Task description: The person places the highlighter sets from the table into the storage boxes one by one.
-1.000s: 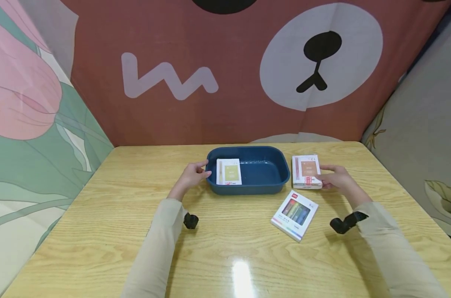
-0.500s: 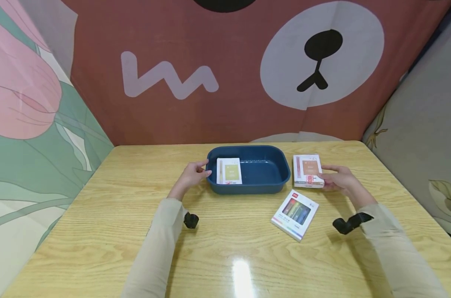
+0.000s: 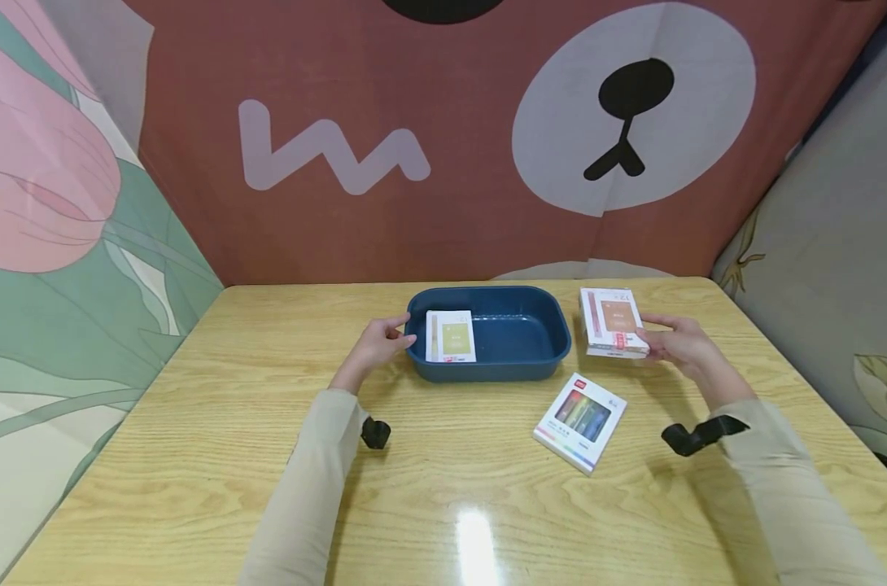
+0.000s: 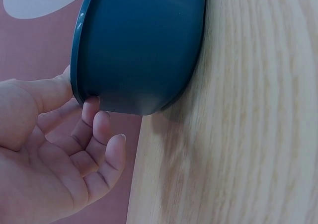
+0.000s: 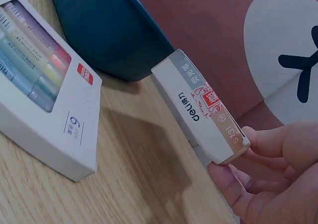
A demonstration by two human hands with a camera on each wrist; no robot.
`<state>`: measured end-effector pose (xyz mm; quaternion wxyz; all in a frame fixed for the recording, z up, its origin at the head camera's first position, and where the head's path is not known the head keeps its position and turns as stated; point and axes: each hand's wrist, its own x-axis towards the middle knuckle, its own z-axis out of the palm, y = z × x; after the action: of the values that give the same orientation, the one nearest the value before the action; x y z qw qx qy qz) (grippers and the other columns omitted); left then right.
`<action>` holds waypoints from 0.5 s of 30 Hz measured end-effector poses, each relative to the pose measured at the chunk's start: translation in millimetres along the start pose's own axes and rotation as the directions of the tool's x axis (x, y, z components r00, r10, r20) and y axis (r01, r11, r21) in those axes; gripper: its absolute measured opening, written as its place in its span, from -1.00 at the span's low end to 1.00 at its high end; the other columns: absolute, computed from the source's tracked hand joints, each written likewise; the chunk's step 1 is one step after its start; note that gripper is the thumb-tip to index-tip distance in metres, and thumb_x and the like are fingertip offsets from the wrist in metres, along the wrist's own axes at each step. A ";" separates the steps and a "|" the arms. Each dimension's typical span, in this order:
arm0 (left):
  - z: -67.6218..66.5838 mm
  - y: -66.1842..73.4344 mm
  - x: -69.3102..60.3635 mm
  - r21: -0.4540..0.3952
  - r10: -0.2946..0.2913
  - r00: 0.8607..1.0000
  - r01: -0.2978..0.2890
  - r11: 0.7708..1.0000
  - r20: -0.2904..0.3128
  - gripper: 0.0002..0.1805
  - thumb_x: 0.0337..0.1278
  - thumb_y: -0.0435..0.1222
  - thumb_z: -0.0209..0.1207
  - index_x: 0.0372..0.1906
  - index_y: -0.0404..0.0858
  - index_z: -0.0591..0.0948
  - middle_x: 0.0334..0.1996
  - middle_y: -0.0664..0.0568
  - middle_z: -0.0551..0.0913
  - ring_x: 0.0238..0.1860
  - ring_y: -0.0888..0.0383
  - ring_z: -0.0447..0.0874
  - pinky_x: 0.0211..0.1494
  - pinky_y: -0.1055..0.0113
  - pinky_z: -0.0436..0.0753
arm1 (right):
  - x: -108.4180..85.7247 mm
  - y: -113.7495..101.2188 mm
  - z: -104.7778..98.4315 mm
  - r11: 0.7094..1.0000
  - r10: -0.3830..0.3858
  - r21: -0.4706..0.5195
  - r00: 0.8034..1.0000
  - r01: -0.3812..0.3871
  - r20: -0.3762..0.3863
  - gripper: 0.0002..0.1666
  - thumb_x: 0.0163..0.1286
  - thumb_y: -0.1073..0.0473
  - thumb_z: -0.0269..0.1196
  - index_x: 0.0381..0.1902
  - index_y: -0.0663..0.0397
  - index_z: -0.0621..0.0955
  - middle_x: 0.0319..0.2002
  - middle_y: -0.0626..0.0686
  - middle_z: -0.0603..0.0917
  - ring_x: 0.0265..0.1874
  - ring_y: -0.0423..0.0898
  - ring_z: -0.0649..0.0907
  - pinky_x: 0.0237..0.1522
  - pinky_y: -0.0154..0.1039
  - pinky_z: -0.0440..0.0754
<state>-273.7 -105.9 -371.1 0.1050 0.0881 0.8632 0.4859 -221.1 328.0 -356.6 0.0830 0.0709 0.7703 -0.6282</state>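
A dark blue plastic bin (image 3: 513,372) stands near the table's back. My left hand (image 3: 373,346) pinches its left rim between thumb and fingers, as the left wrist view shows. Inside the bin, at the left, lies a white box with a yellow-green panel (image 3: 456,338). Right of the bin, my right hand (image 3: 681,350) pinches the right edge of a white highlighter box with an orange panel (image 3: 618,316). In the right wrist view that highlighter box (image 5: 198,107) is lifted above the table, its shadow below it.
A white windowed box of coloured highlighters (image 3: 581,423) lies askew on the wooden table (image 3: 429,472), in front of the bin's right corner. A red-brown curtain with a bear print (image 3: 473,220) hangs right behind the table.
My right hand has raised the orange-panelled highlighter box off the table and shifted it slightly right. The left hand and the bin stay in place.
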 end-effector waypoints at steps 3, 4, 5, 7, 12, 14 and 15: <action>-0.2 0.1 -0.2 0.002 0.002 1.000 -0.002 1.000 -0.003 -0.46 0.19 -0.28 0.08 0.28 -0.21 0.29 -0.30 -0.12 0.46 -0.29 0.08 0.36 -0.31 0.34 0.38 | -0.9 -2.9 0.3 1.000 -0.013 0.016 1.000 0.013 0.000 -0.32 0.35 0.36 -0.04 0.31 0.46 -0.07 -0.55 -0.16 0.58 -0.53 -0.30 0.58 -0.43 -0.37 0.55; -0.3 0.1 -0.4 -0.002 0.004 1.000 -0.004 1.000 -0.004 -0.46 0.19 -0.28 0.08 0.28 -0.22 0.29 -0.32 -0.11 0.45 -0.30 0.08 0.36 -0.32 0.34 0.38 | -1.0 -3.5 0.6 1.000 -0.016 0.018 1.000 0.016 -0.001 -0.31 0.35 0.35 -0.04 0.31 0.45 -0.07 -0.54 -0.17 0.58 -0.52 -0.30 0.58 -0.43 -0.38 0.55; -0.3 0.0 -0.6 -0.003 0.010 1.000 -0.010 1.000 -0.005 -0.46 0.19 -0.29 0.08 0.28 -0.23 0.29 -0.34 -0.11 0.45 -0.32 0.08 0.35 -0.34 0.35 0.37 | -0.8 -4.0 0.9 1.000 -0.022 0.021 1.000 0.022 0.001 -0.31 0.35 0.35 -0.04 0.31 0.45 -0.07 -0.54 -0.17 0.58 -0.52 -0.30 0.58 -0.42 -0.37 0.55; -0.5 0.5 -1.2 -0.006 0.012 1.000 -0.013 1.000 -0.010 -0.46 0.18 -0.29 0.09 0.27 -0.23 0.30 -0.36 -0.10 0.45 -0.33 0.09 0.35 -0.35 0.36 0.36 | -0.3 -4.9 1.6 0.999 -0.031 0.038 1.000 0.030 0.007 -0.31 0.35 0.35 -0.04 0.31 0.47 -0.07 -0.54 -0.16 0.58 -0.51 -0.30 0.58 -0.41 -0.36 0.56; -0.6 0.8 -1.8 -0.008 0.006 1.000 -0.006 1.000 -0.001 -0.46 0.19 -0.29 0.08 0.28 -0.23 0.28 -0.33 -0.11 0.46 -0.31 0.07 0.35 -0.35 0.35 0.37 | 0.5 -8.8 6.2 0.992 -0.062 0.116 0.997 0.058 0.035 -0.29 0.34 0.37 -0.02 0.30 0.51 -0.10 -0.54 -0.12 0.60 -0.52 -0.26 0.59 -0.43 -0.36 0.56; -0.6 0.6 -1.8 -0.008 0.005 1.000 -0.004 1.000 0.005 -0.46 0.20 -0.30 0.07 0.29 -0.22 0.27 -0.29 -0.13 0.46 -0.29 0.06 0.36 -0.33 0.34 0.37 | 0.8 -10.5 9.2 0.987 -0.075 0.142 0.996 0.068 0.043 -0.28 0.33 0.39 -0.01 0.29 0.52 -0.11 -0.54 -0.11 0.60 -0.52 -0.25 0.60 -0.45 -0.36 0.56; -0.5 0.6 -1.6 -0.012 0.001 1.000 -0.001 1.000 0.006 -0.46 0.20 -0.30 0.06 0.29 -0.22 0.27 -0.28 -0.14 0.46 -0.28 0.05 0.36 -0.32 0.33 0.38 | 0.9 -11.4 11.0 0.985 -0.081 0.155 0.996 0.073 0.044 -0.27 0.33 0.39 0.00 0.29 0.53 -0.11 -0.54 -0.10 0.61 -0.53 -0.25 0.60 -0.45 -0.36 0.56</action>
<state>-272.2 -106.4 -370.2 0.1079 0.0893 0.8600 0.4907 -223.9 315.0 -348.1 0.0724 0.0315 0.7196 -0.6899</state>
